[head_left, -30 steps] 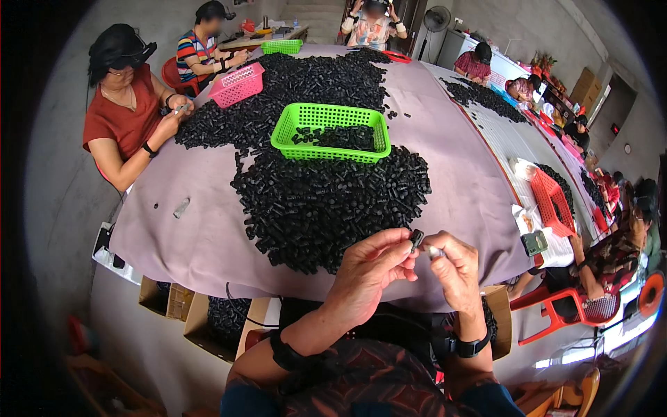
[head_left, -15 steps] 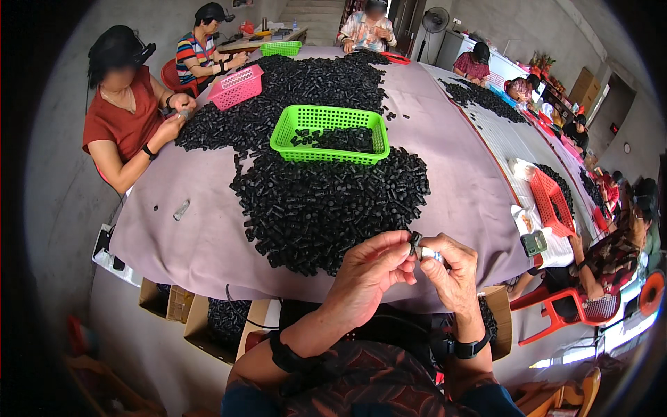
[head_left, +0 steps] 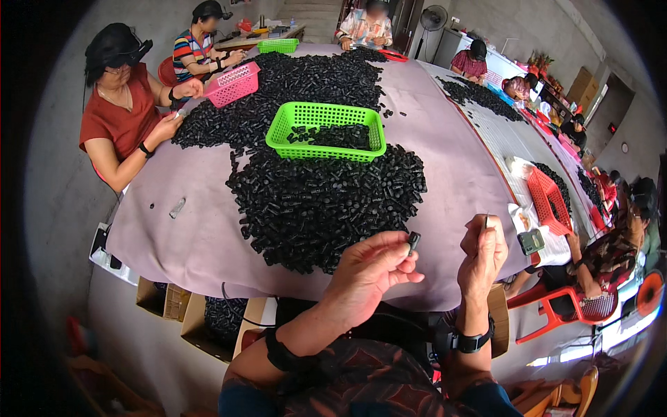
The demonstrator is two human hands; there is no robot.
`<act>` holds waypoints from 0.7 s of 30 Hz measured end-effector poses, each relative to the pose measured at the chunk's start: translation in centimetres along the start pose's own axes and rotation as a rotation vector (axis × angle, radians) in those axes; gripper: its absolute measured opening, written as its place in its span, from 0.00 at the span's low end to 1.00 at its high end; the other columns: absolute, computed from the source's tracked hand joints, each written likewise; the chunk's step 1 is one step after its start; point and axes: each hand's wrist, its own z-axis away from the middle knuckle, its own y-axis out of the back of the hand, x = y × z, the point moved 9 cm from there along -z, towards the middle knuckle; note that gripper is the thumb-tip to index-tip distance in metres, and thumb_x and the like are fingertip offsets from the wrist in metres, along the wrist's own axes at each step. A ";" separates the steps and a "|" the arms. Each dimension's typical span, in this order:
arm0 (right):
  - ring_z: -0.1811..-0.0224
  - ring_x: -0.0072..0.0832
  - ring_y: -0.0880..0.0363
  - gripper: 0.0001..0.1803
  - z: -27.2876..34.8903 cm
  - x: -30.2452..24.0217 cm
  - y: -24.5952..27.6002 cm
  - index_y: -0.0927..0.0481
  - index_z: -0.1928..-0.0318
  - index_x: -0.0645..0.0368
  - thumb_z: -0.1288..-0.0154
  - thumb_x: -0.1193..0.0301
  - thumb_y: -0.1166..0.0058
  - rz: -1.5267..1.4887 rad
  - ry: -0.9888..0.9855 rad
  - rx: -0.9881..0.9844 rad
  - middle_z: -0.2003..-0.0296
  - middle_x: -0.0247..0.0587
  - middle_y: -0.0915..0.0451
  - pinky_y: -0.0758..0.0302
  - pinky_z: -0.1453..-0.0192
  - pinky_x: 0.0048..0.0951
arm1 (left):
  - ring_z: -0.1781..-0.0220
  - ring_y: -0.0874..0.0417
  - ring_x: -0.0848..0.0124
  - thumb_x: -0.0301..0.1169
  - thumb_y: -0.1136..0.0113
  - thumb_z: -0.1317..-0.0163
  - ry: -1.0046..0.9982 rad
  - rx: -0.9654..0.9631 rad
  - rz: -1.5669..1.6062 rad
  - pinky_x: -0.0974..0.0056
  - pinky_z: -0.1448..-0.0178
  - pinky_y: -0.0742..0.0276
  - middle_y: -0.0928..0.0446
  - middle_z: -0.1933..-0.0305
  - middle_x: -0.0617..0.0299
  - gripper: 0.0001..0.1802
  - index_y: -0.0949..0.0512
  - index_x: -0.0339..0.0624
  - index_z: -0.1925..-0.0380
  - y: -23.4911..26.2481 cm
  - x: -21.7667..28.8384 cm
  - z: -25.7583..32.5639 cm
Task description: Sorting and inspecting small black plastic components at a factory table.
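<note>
Pinched between the thumb and fingers of my left hand [head_left: 368,278] is a small black cylindrical piece [head_left: 413,241], held just off the front edge of a large pile of similar black pieces [head_left: 326,201]. To its right, apart from it, my right hand [head_left: 481,260] is raised and closed round a small tool, whose thin pointed tip [head_left: 486,220] sticks up above the fingers. Most of the tool is hidden in the fist. Beyond the pile stands a green plastic basket [head_left: 326,155] with black pieces inside.
A pale mauve cloth [head_left: 458,187] covers the table. At the left, a person [head_left: 125,118] works beside a pink basket [head_left: 233,85]. A red basket [head_left: 550,201] and a dark green box [head_left: 531,241] lie at the right. Cardboard boxes [head_left: 198,326] stand below the table edge.
My right hand has moved right and up with the tool, away from the black piece. My left hand stays in place, still holding the piece. The person at left has parted their hands.
</note>
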 end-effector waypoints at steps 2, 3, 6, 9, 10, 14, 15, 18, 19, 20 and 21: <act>0.76 0.12 0.41 0.11 0.5 -0.6 -0.8 0.28 0.66 0.63 0.34 0.67 0.54 -0.033 0.015 -0.040 0.74 0.28 0.31 0.42 0.71 0.15 | 0.64 0.26 0.72 0.25 0.50 0.37 -0.004 -0.022 0.016 0.58 0.55 0.23 0.25 0.66 0.61 0.10 0.25 0.41 0.56 -0.1 0.3 0.1; 0.75 0.12 0.41 0.11 0.6 -0.5 -1.3 0.28 0.67 0.64 0.34 0.67 0.54 0.015 0.030 -0.074 0.74 0.28 0.31 0.42 0.70 0.15 | 0.64 0.26 0.72 0.25 0.50 0.37 -0.032 -0.024 0.017 0.58 0.55 0.23 0.25 0.66 0.61 0.10 0.25 0.41 0.56 -0.2 0.7 0.1; 0.74 0.13 0.41 0.12 0.9 -1.0 -2.5 0.28 0.68 0.65 0.35 0.66 0.53 0.077 0.055 -0.138 0.75 0.28 0.31 0.40 0.69 0.16 | 0.64 0.26 0.72 0.25 0.50 0.37 -0.048 -0.002 -0.002 0.58 0.55 0.23 0.25 0.66 0.61 0.10 0.25 0.41 0.56 0.0 0.8 0.0; 0.75 0.14 0.40 0.14 1.5 -0.9 -4.3 0.27 0.67 0.65 0.37 0.63 0.49 0.121 0.025 -0.298 0.77 0.26 0.32 0.41 0.71 0.17 | 0.64 0.25 0.73 0.25 0.50 0.37 -0.038 0.011 -0.024 0.58 0.55 0.23 0.25 0.66 0.61 0.10 0.25 0.41 0.56 0.1 0.9 0.1; 0.75 0.14 0.40 0.14 1.5 -0.8 -4.4 0.27 0.67 0.65 0.37 0.63 0.49 0.121 0.024 -0.300 0.77 0.26 0.32 0.41 0.71 0.17 | 0.64 0.25 0.73 0.25 0.50 0.37 -0.036 -0.004 -0.026 0.59 0.56 0.23 0.25 0.65 0.61 0.10 0.25 0.40 0.56 0.0 0.8 0.0; 0.75 0.13 0.40 0.18 1.8 -0.3 -5.0 0.26 0.66 0.65 0.40 0.60 0.44 0.009 -0.051 -0.367 0.77 0.25 0.33 0.42 0.72 0.16 | 0.64 0.24 0.73 0.26 0.50 0.37 0.007 0.002 0.001 0.59 0.55 0.23 0.25 0.65 0.61 0.11 0.26 0.39 0.56 0.2 0.2 -0.1; 0.75 0.13 0.41 0.19 1.9 -0.5 -5.3 0.26 0.65 0.65 0.42 0.59 0.42 0.031 -0.028 -0.387 0.77 0.25 0.34 0.43 0.72 0.16 | 0.64 0.24 0.74 0.26 0.50 0.37 0.012 -0.001 -0.002 0.59 0.56 0.24 0.25 0.65 0.60 0.11 0.26 0.38 0.56 0.3 0.1 -0.1; 0.74 0.13 0.36 0.15 1.7 -1.0 -5.7 0.26 0.63 0.65 0.42 0.65 0.40 0.023 -0.075 -0.367 0.76 0.27 0.30 0.39 0.71 0.15 | 0.64 0.24 0.74 0.27 0.50 0.37 0.037 -0.004 -0.019 0.60 0.56 0.24 0.24 0.65 0.60 0.11 0.26 0.38 0.56 0.3 -0.3 0.0; 0.74 0.13 0.36 0.15 1.9 -0.9 -5.9 0.26 0.63 0.65 0.42 0.65 0.40 0.024 -0.076 -0.364 0.76 0.27 0.30 0.39 0.71 0.15 | 0.64 0.24 0.74 0.27 0.50 0.37 0.055 -0.003 -0.032 0.60 0.56 0.24 0.24 0.65 0.60 0.11 0.26 0.37 0.56 0.3 -0.5 0.0; 0.73 0.13 0.32 0.13 2.1 -0.5 -6.0 0.26 0.63 0.66 0.42 0.69 0.41 -0.017 -0.110 -0.367 0.75 0.29 0.27 0.36 0.70 0.15 | 0.64 0.24 0.74 0.27 0.50 0.37 0.057 -0.004 -0.033 0.60 0.56 0.24 0.24 0.65 0.60 0.11 0.26 0.37 0.56 0.3 -0.7 0.0; 0.72 0.14 0.29 0.10 2.3 -0.1 -6.2 0.26 0.62 0.66 0.41 0.73 0.42 -0.059 -0.144 -0.370 0.74 0.31 0.25 0.33 0.69 0.16 | 0.64 0.23 0.74 0.27 0.50 0.37 0.053 0.001 -0.044 0.60 0.56 0.24 0.24 0.65 0.61 0.11 0.26 0.38 0.56 0.3 -0.9 0.0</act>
